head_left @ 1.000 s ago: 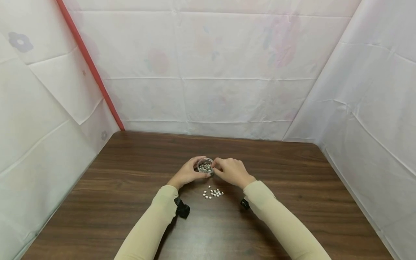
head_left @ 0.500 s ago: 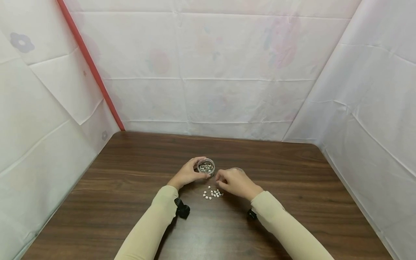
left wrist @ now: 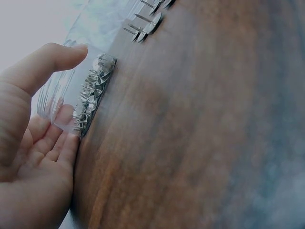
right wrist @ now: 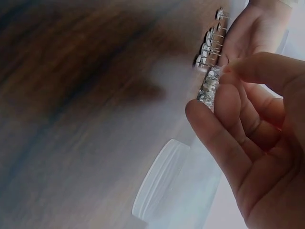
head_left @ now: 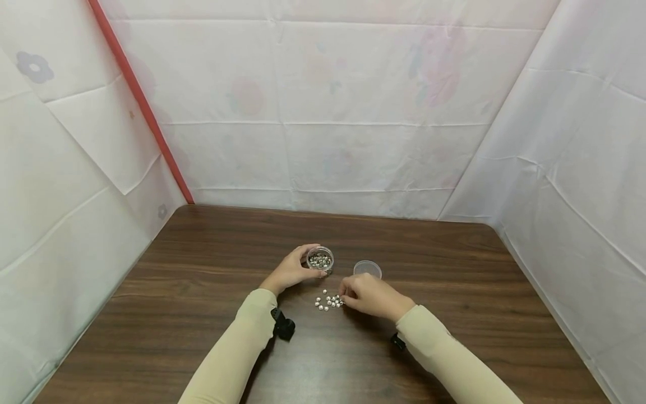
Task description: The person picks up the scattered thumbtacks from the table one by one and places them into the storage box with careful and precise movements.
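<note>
My left hand (head_left: 292, 268) curves around a clear round jar (left wrist: 70, 88), thumb on one side and fingers on the other. Silver thumbtacks (left wrist: 95, 90) cover the jar's bottom. Just in front of the jar, several loose thumbtacks (head_left: 329, 300) lie heads down on the table, pins up. My right hand (head_left: 374, 294) is low at the right end of this group. In the right wrist view its thumb and index finger (right wrist: 259, 67) pinch a thumbtack, mostly hidden by the fingertips; only a thin bit of pin shows.
A clear round lid (head_left: 367, 269) lies on the brown wooden table (head_left: 227, 235) just beyond my right hand. White cloth walls (head_left: 323, 157) close off the back and both sides, with a red strip (head_left: 146, 112) at the left corner.
My right hand has moved from the jar's mouth toward me and right, down to the loose thumbtacks, uncovering the lid. The left hand and jar have stayed put.
</note>
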{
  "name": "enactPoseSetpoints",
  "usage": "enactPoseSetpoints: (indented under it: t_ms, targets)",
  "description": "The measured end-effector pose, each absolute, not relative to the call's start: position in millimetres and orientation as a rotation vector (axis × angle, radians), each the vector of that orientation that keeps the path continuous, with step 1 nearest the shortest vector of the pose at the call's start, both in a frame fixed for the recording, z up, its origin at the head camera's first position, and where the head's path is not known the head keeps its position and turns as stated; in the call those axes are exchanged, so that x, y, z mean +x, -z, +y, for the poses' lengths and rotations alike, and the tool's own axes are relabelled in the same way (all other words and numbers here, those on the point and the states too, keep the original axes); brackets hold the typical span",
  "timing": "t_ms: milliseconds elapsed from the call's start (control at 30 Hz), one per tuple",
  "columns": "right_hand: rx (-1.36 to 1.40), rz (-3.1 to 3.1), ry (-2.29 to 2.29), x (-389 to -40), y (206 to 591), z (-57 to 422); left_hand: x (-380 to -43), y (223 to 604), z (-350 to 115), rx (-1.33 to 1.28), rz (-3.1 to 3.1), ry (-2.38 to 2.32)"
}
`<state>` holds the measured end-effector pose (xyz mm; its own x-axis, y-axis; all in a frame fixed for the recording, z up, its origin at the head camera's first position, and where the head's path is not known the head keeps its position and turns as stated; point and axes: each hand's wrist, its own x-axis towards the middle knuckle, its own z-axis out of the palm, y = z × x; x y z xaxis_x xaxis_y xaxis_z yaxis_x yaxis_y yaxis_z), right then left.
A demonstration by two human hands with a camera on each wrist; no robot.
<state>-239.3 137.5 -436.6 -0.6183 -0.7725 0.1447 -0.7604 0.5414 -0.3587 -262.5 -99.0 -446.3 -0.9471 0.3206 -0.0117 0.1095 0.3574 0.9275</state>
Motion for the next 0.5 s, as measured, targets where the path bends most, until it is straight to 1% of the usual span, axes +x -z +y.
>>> enactPoseSetpoints:
  t_ms: [500]
  targets:
    - [-1.324,2.704,0.562,-236.8,441.2,143.6,-260.8,446.1,-98.8,0.383,2.448,-1.615]
